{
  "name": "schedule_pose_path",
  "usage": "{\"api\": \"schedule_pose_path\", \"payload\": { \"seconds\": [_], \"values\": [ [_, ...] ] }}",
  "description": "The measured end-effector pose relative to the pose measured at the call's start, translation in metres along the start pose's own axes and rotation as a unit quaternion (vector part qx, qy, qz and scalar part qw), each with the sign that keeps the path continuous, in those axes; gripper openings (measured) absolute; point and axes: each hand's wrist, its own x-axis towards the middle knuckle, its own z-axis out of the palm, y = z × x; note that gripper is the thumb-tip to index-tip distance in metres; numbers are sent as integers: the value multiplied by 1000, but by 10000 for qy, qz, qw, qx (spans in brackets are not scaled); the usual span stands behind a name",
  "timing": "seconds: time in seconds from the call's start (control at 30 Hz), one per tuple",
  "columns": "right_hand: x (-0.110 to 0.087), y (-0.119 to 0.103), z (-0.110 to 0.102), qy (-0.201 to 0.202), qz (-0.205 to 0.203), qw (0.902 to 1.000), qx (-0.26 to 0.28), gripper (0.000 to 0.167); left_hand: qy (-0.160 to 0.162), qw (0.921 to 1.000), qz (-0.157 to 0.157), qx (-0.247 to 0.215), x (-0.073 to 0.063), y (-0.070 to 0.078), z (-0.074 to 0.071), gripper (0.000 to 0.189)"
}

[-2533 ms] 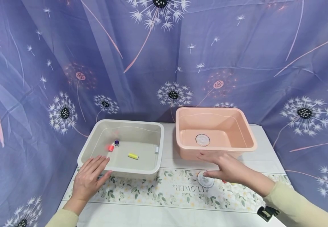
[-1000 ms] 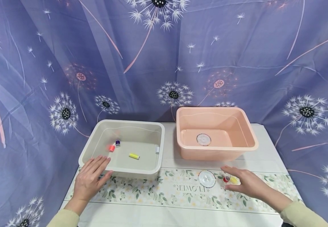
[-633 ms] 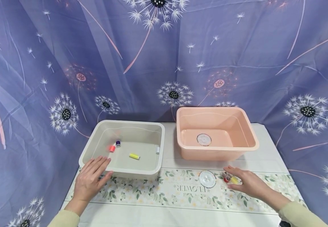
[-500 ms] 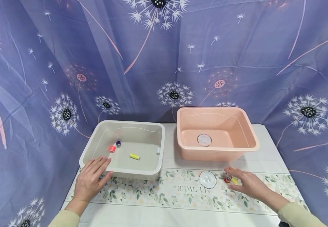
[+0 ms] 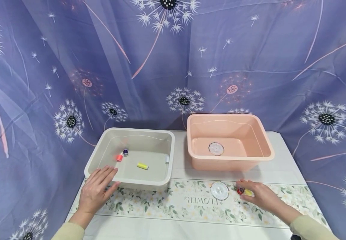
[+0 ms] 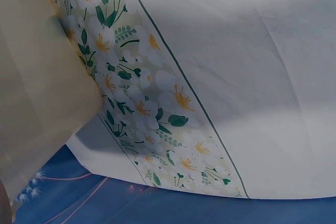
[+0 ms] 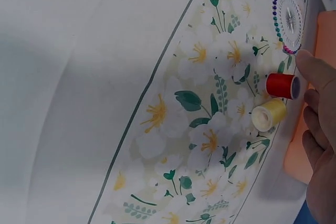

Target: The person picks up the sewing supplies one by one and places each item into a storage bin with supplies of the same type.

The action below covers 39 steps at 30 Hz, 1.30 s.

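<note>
In the head view my right hand [image 5: 259,195] reaches around two thread spools on the floral band, thumb and fingers apart on either side. A red spool [image 7: 281,86] lies nearest its fingertips, with a yellow spool [image 7: 269,114] beside it; I see no grip on either. A round wheel of bead-headed pins [image 5: 219,191] lies just left of them. My left hand [image 5: 96,191] rests with straight fingers at the near left rim of the grey bin [image 5: 137,181]. That bin holds a coral-red spool [image 5: 119,158], a dark purple one [image 5: 126,152], a yellow one [image 5: 143,166] and a whitish one [image 5: 167,159].
Behind the right hand stands a pink bin [image 5: 229,163] with another pin wheel [image 5: 216,148] on its floor. A blue dandelion-print curtain [image 5: 149,100] hangs around the back and sides of the white-covered table [image 5: 161,230].
My right hand has come down and right from the pink bin's front wall to the red and yellow spools, and its fingers have drawn closer around them. My left hand stays put.
</note>
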Motion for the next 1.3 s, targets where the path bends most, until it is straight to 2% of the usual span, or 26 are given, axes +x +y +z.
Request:
{"api": "schedule_pose_path", "payload": {
  "seconds": [0.43,0.57,0.73,0.97,1.3],
  "values": [
    [-4,6,13,227,-80,9991,-362,47,29,9999,43,-109,1,1,0,65],
    [-2,7,14,305,-59,9989,-338,49,-46,10000,38,-46,1,1,-1,65],
    [-1,8,16,152,177,9995,-219,53,-164,9999,10,17,1,2,-3,67],
    [2,11,21,-101,348,9992,-171,54,3,10000,36,-40,1,0,0,64],
    [2,17,27,115,343,9993,-45,59,-8,9999,68,-88,3,1,-1,65]
  ]
}}
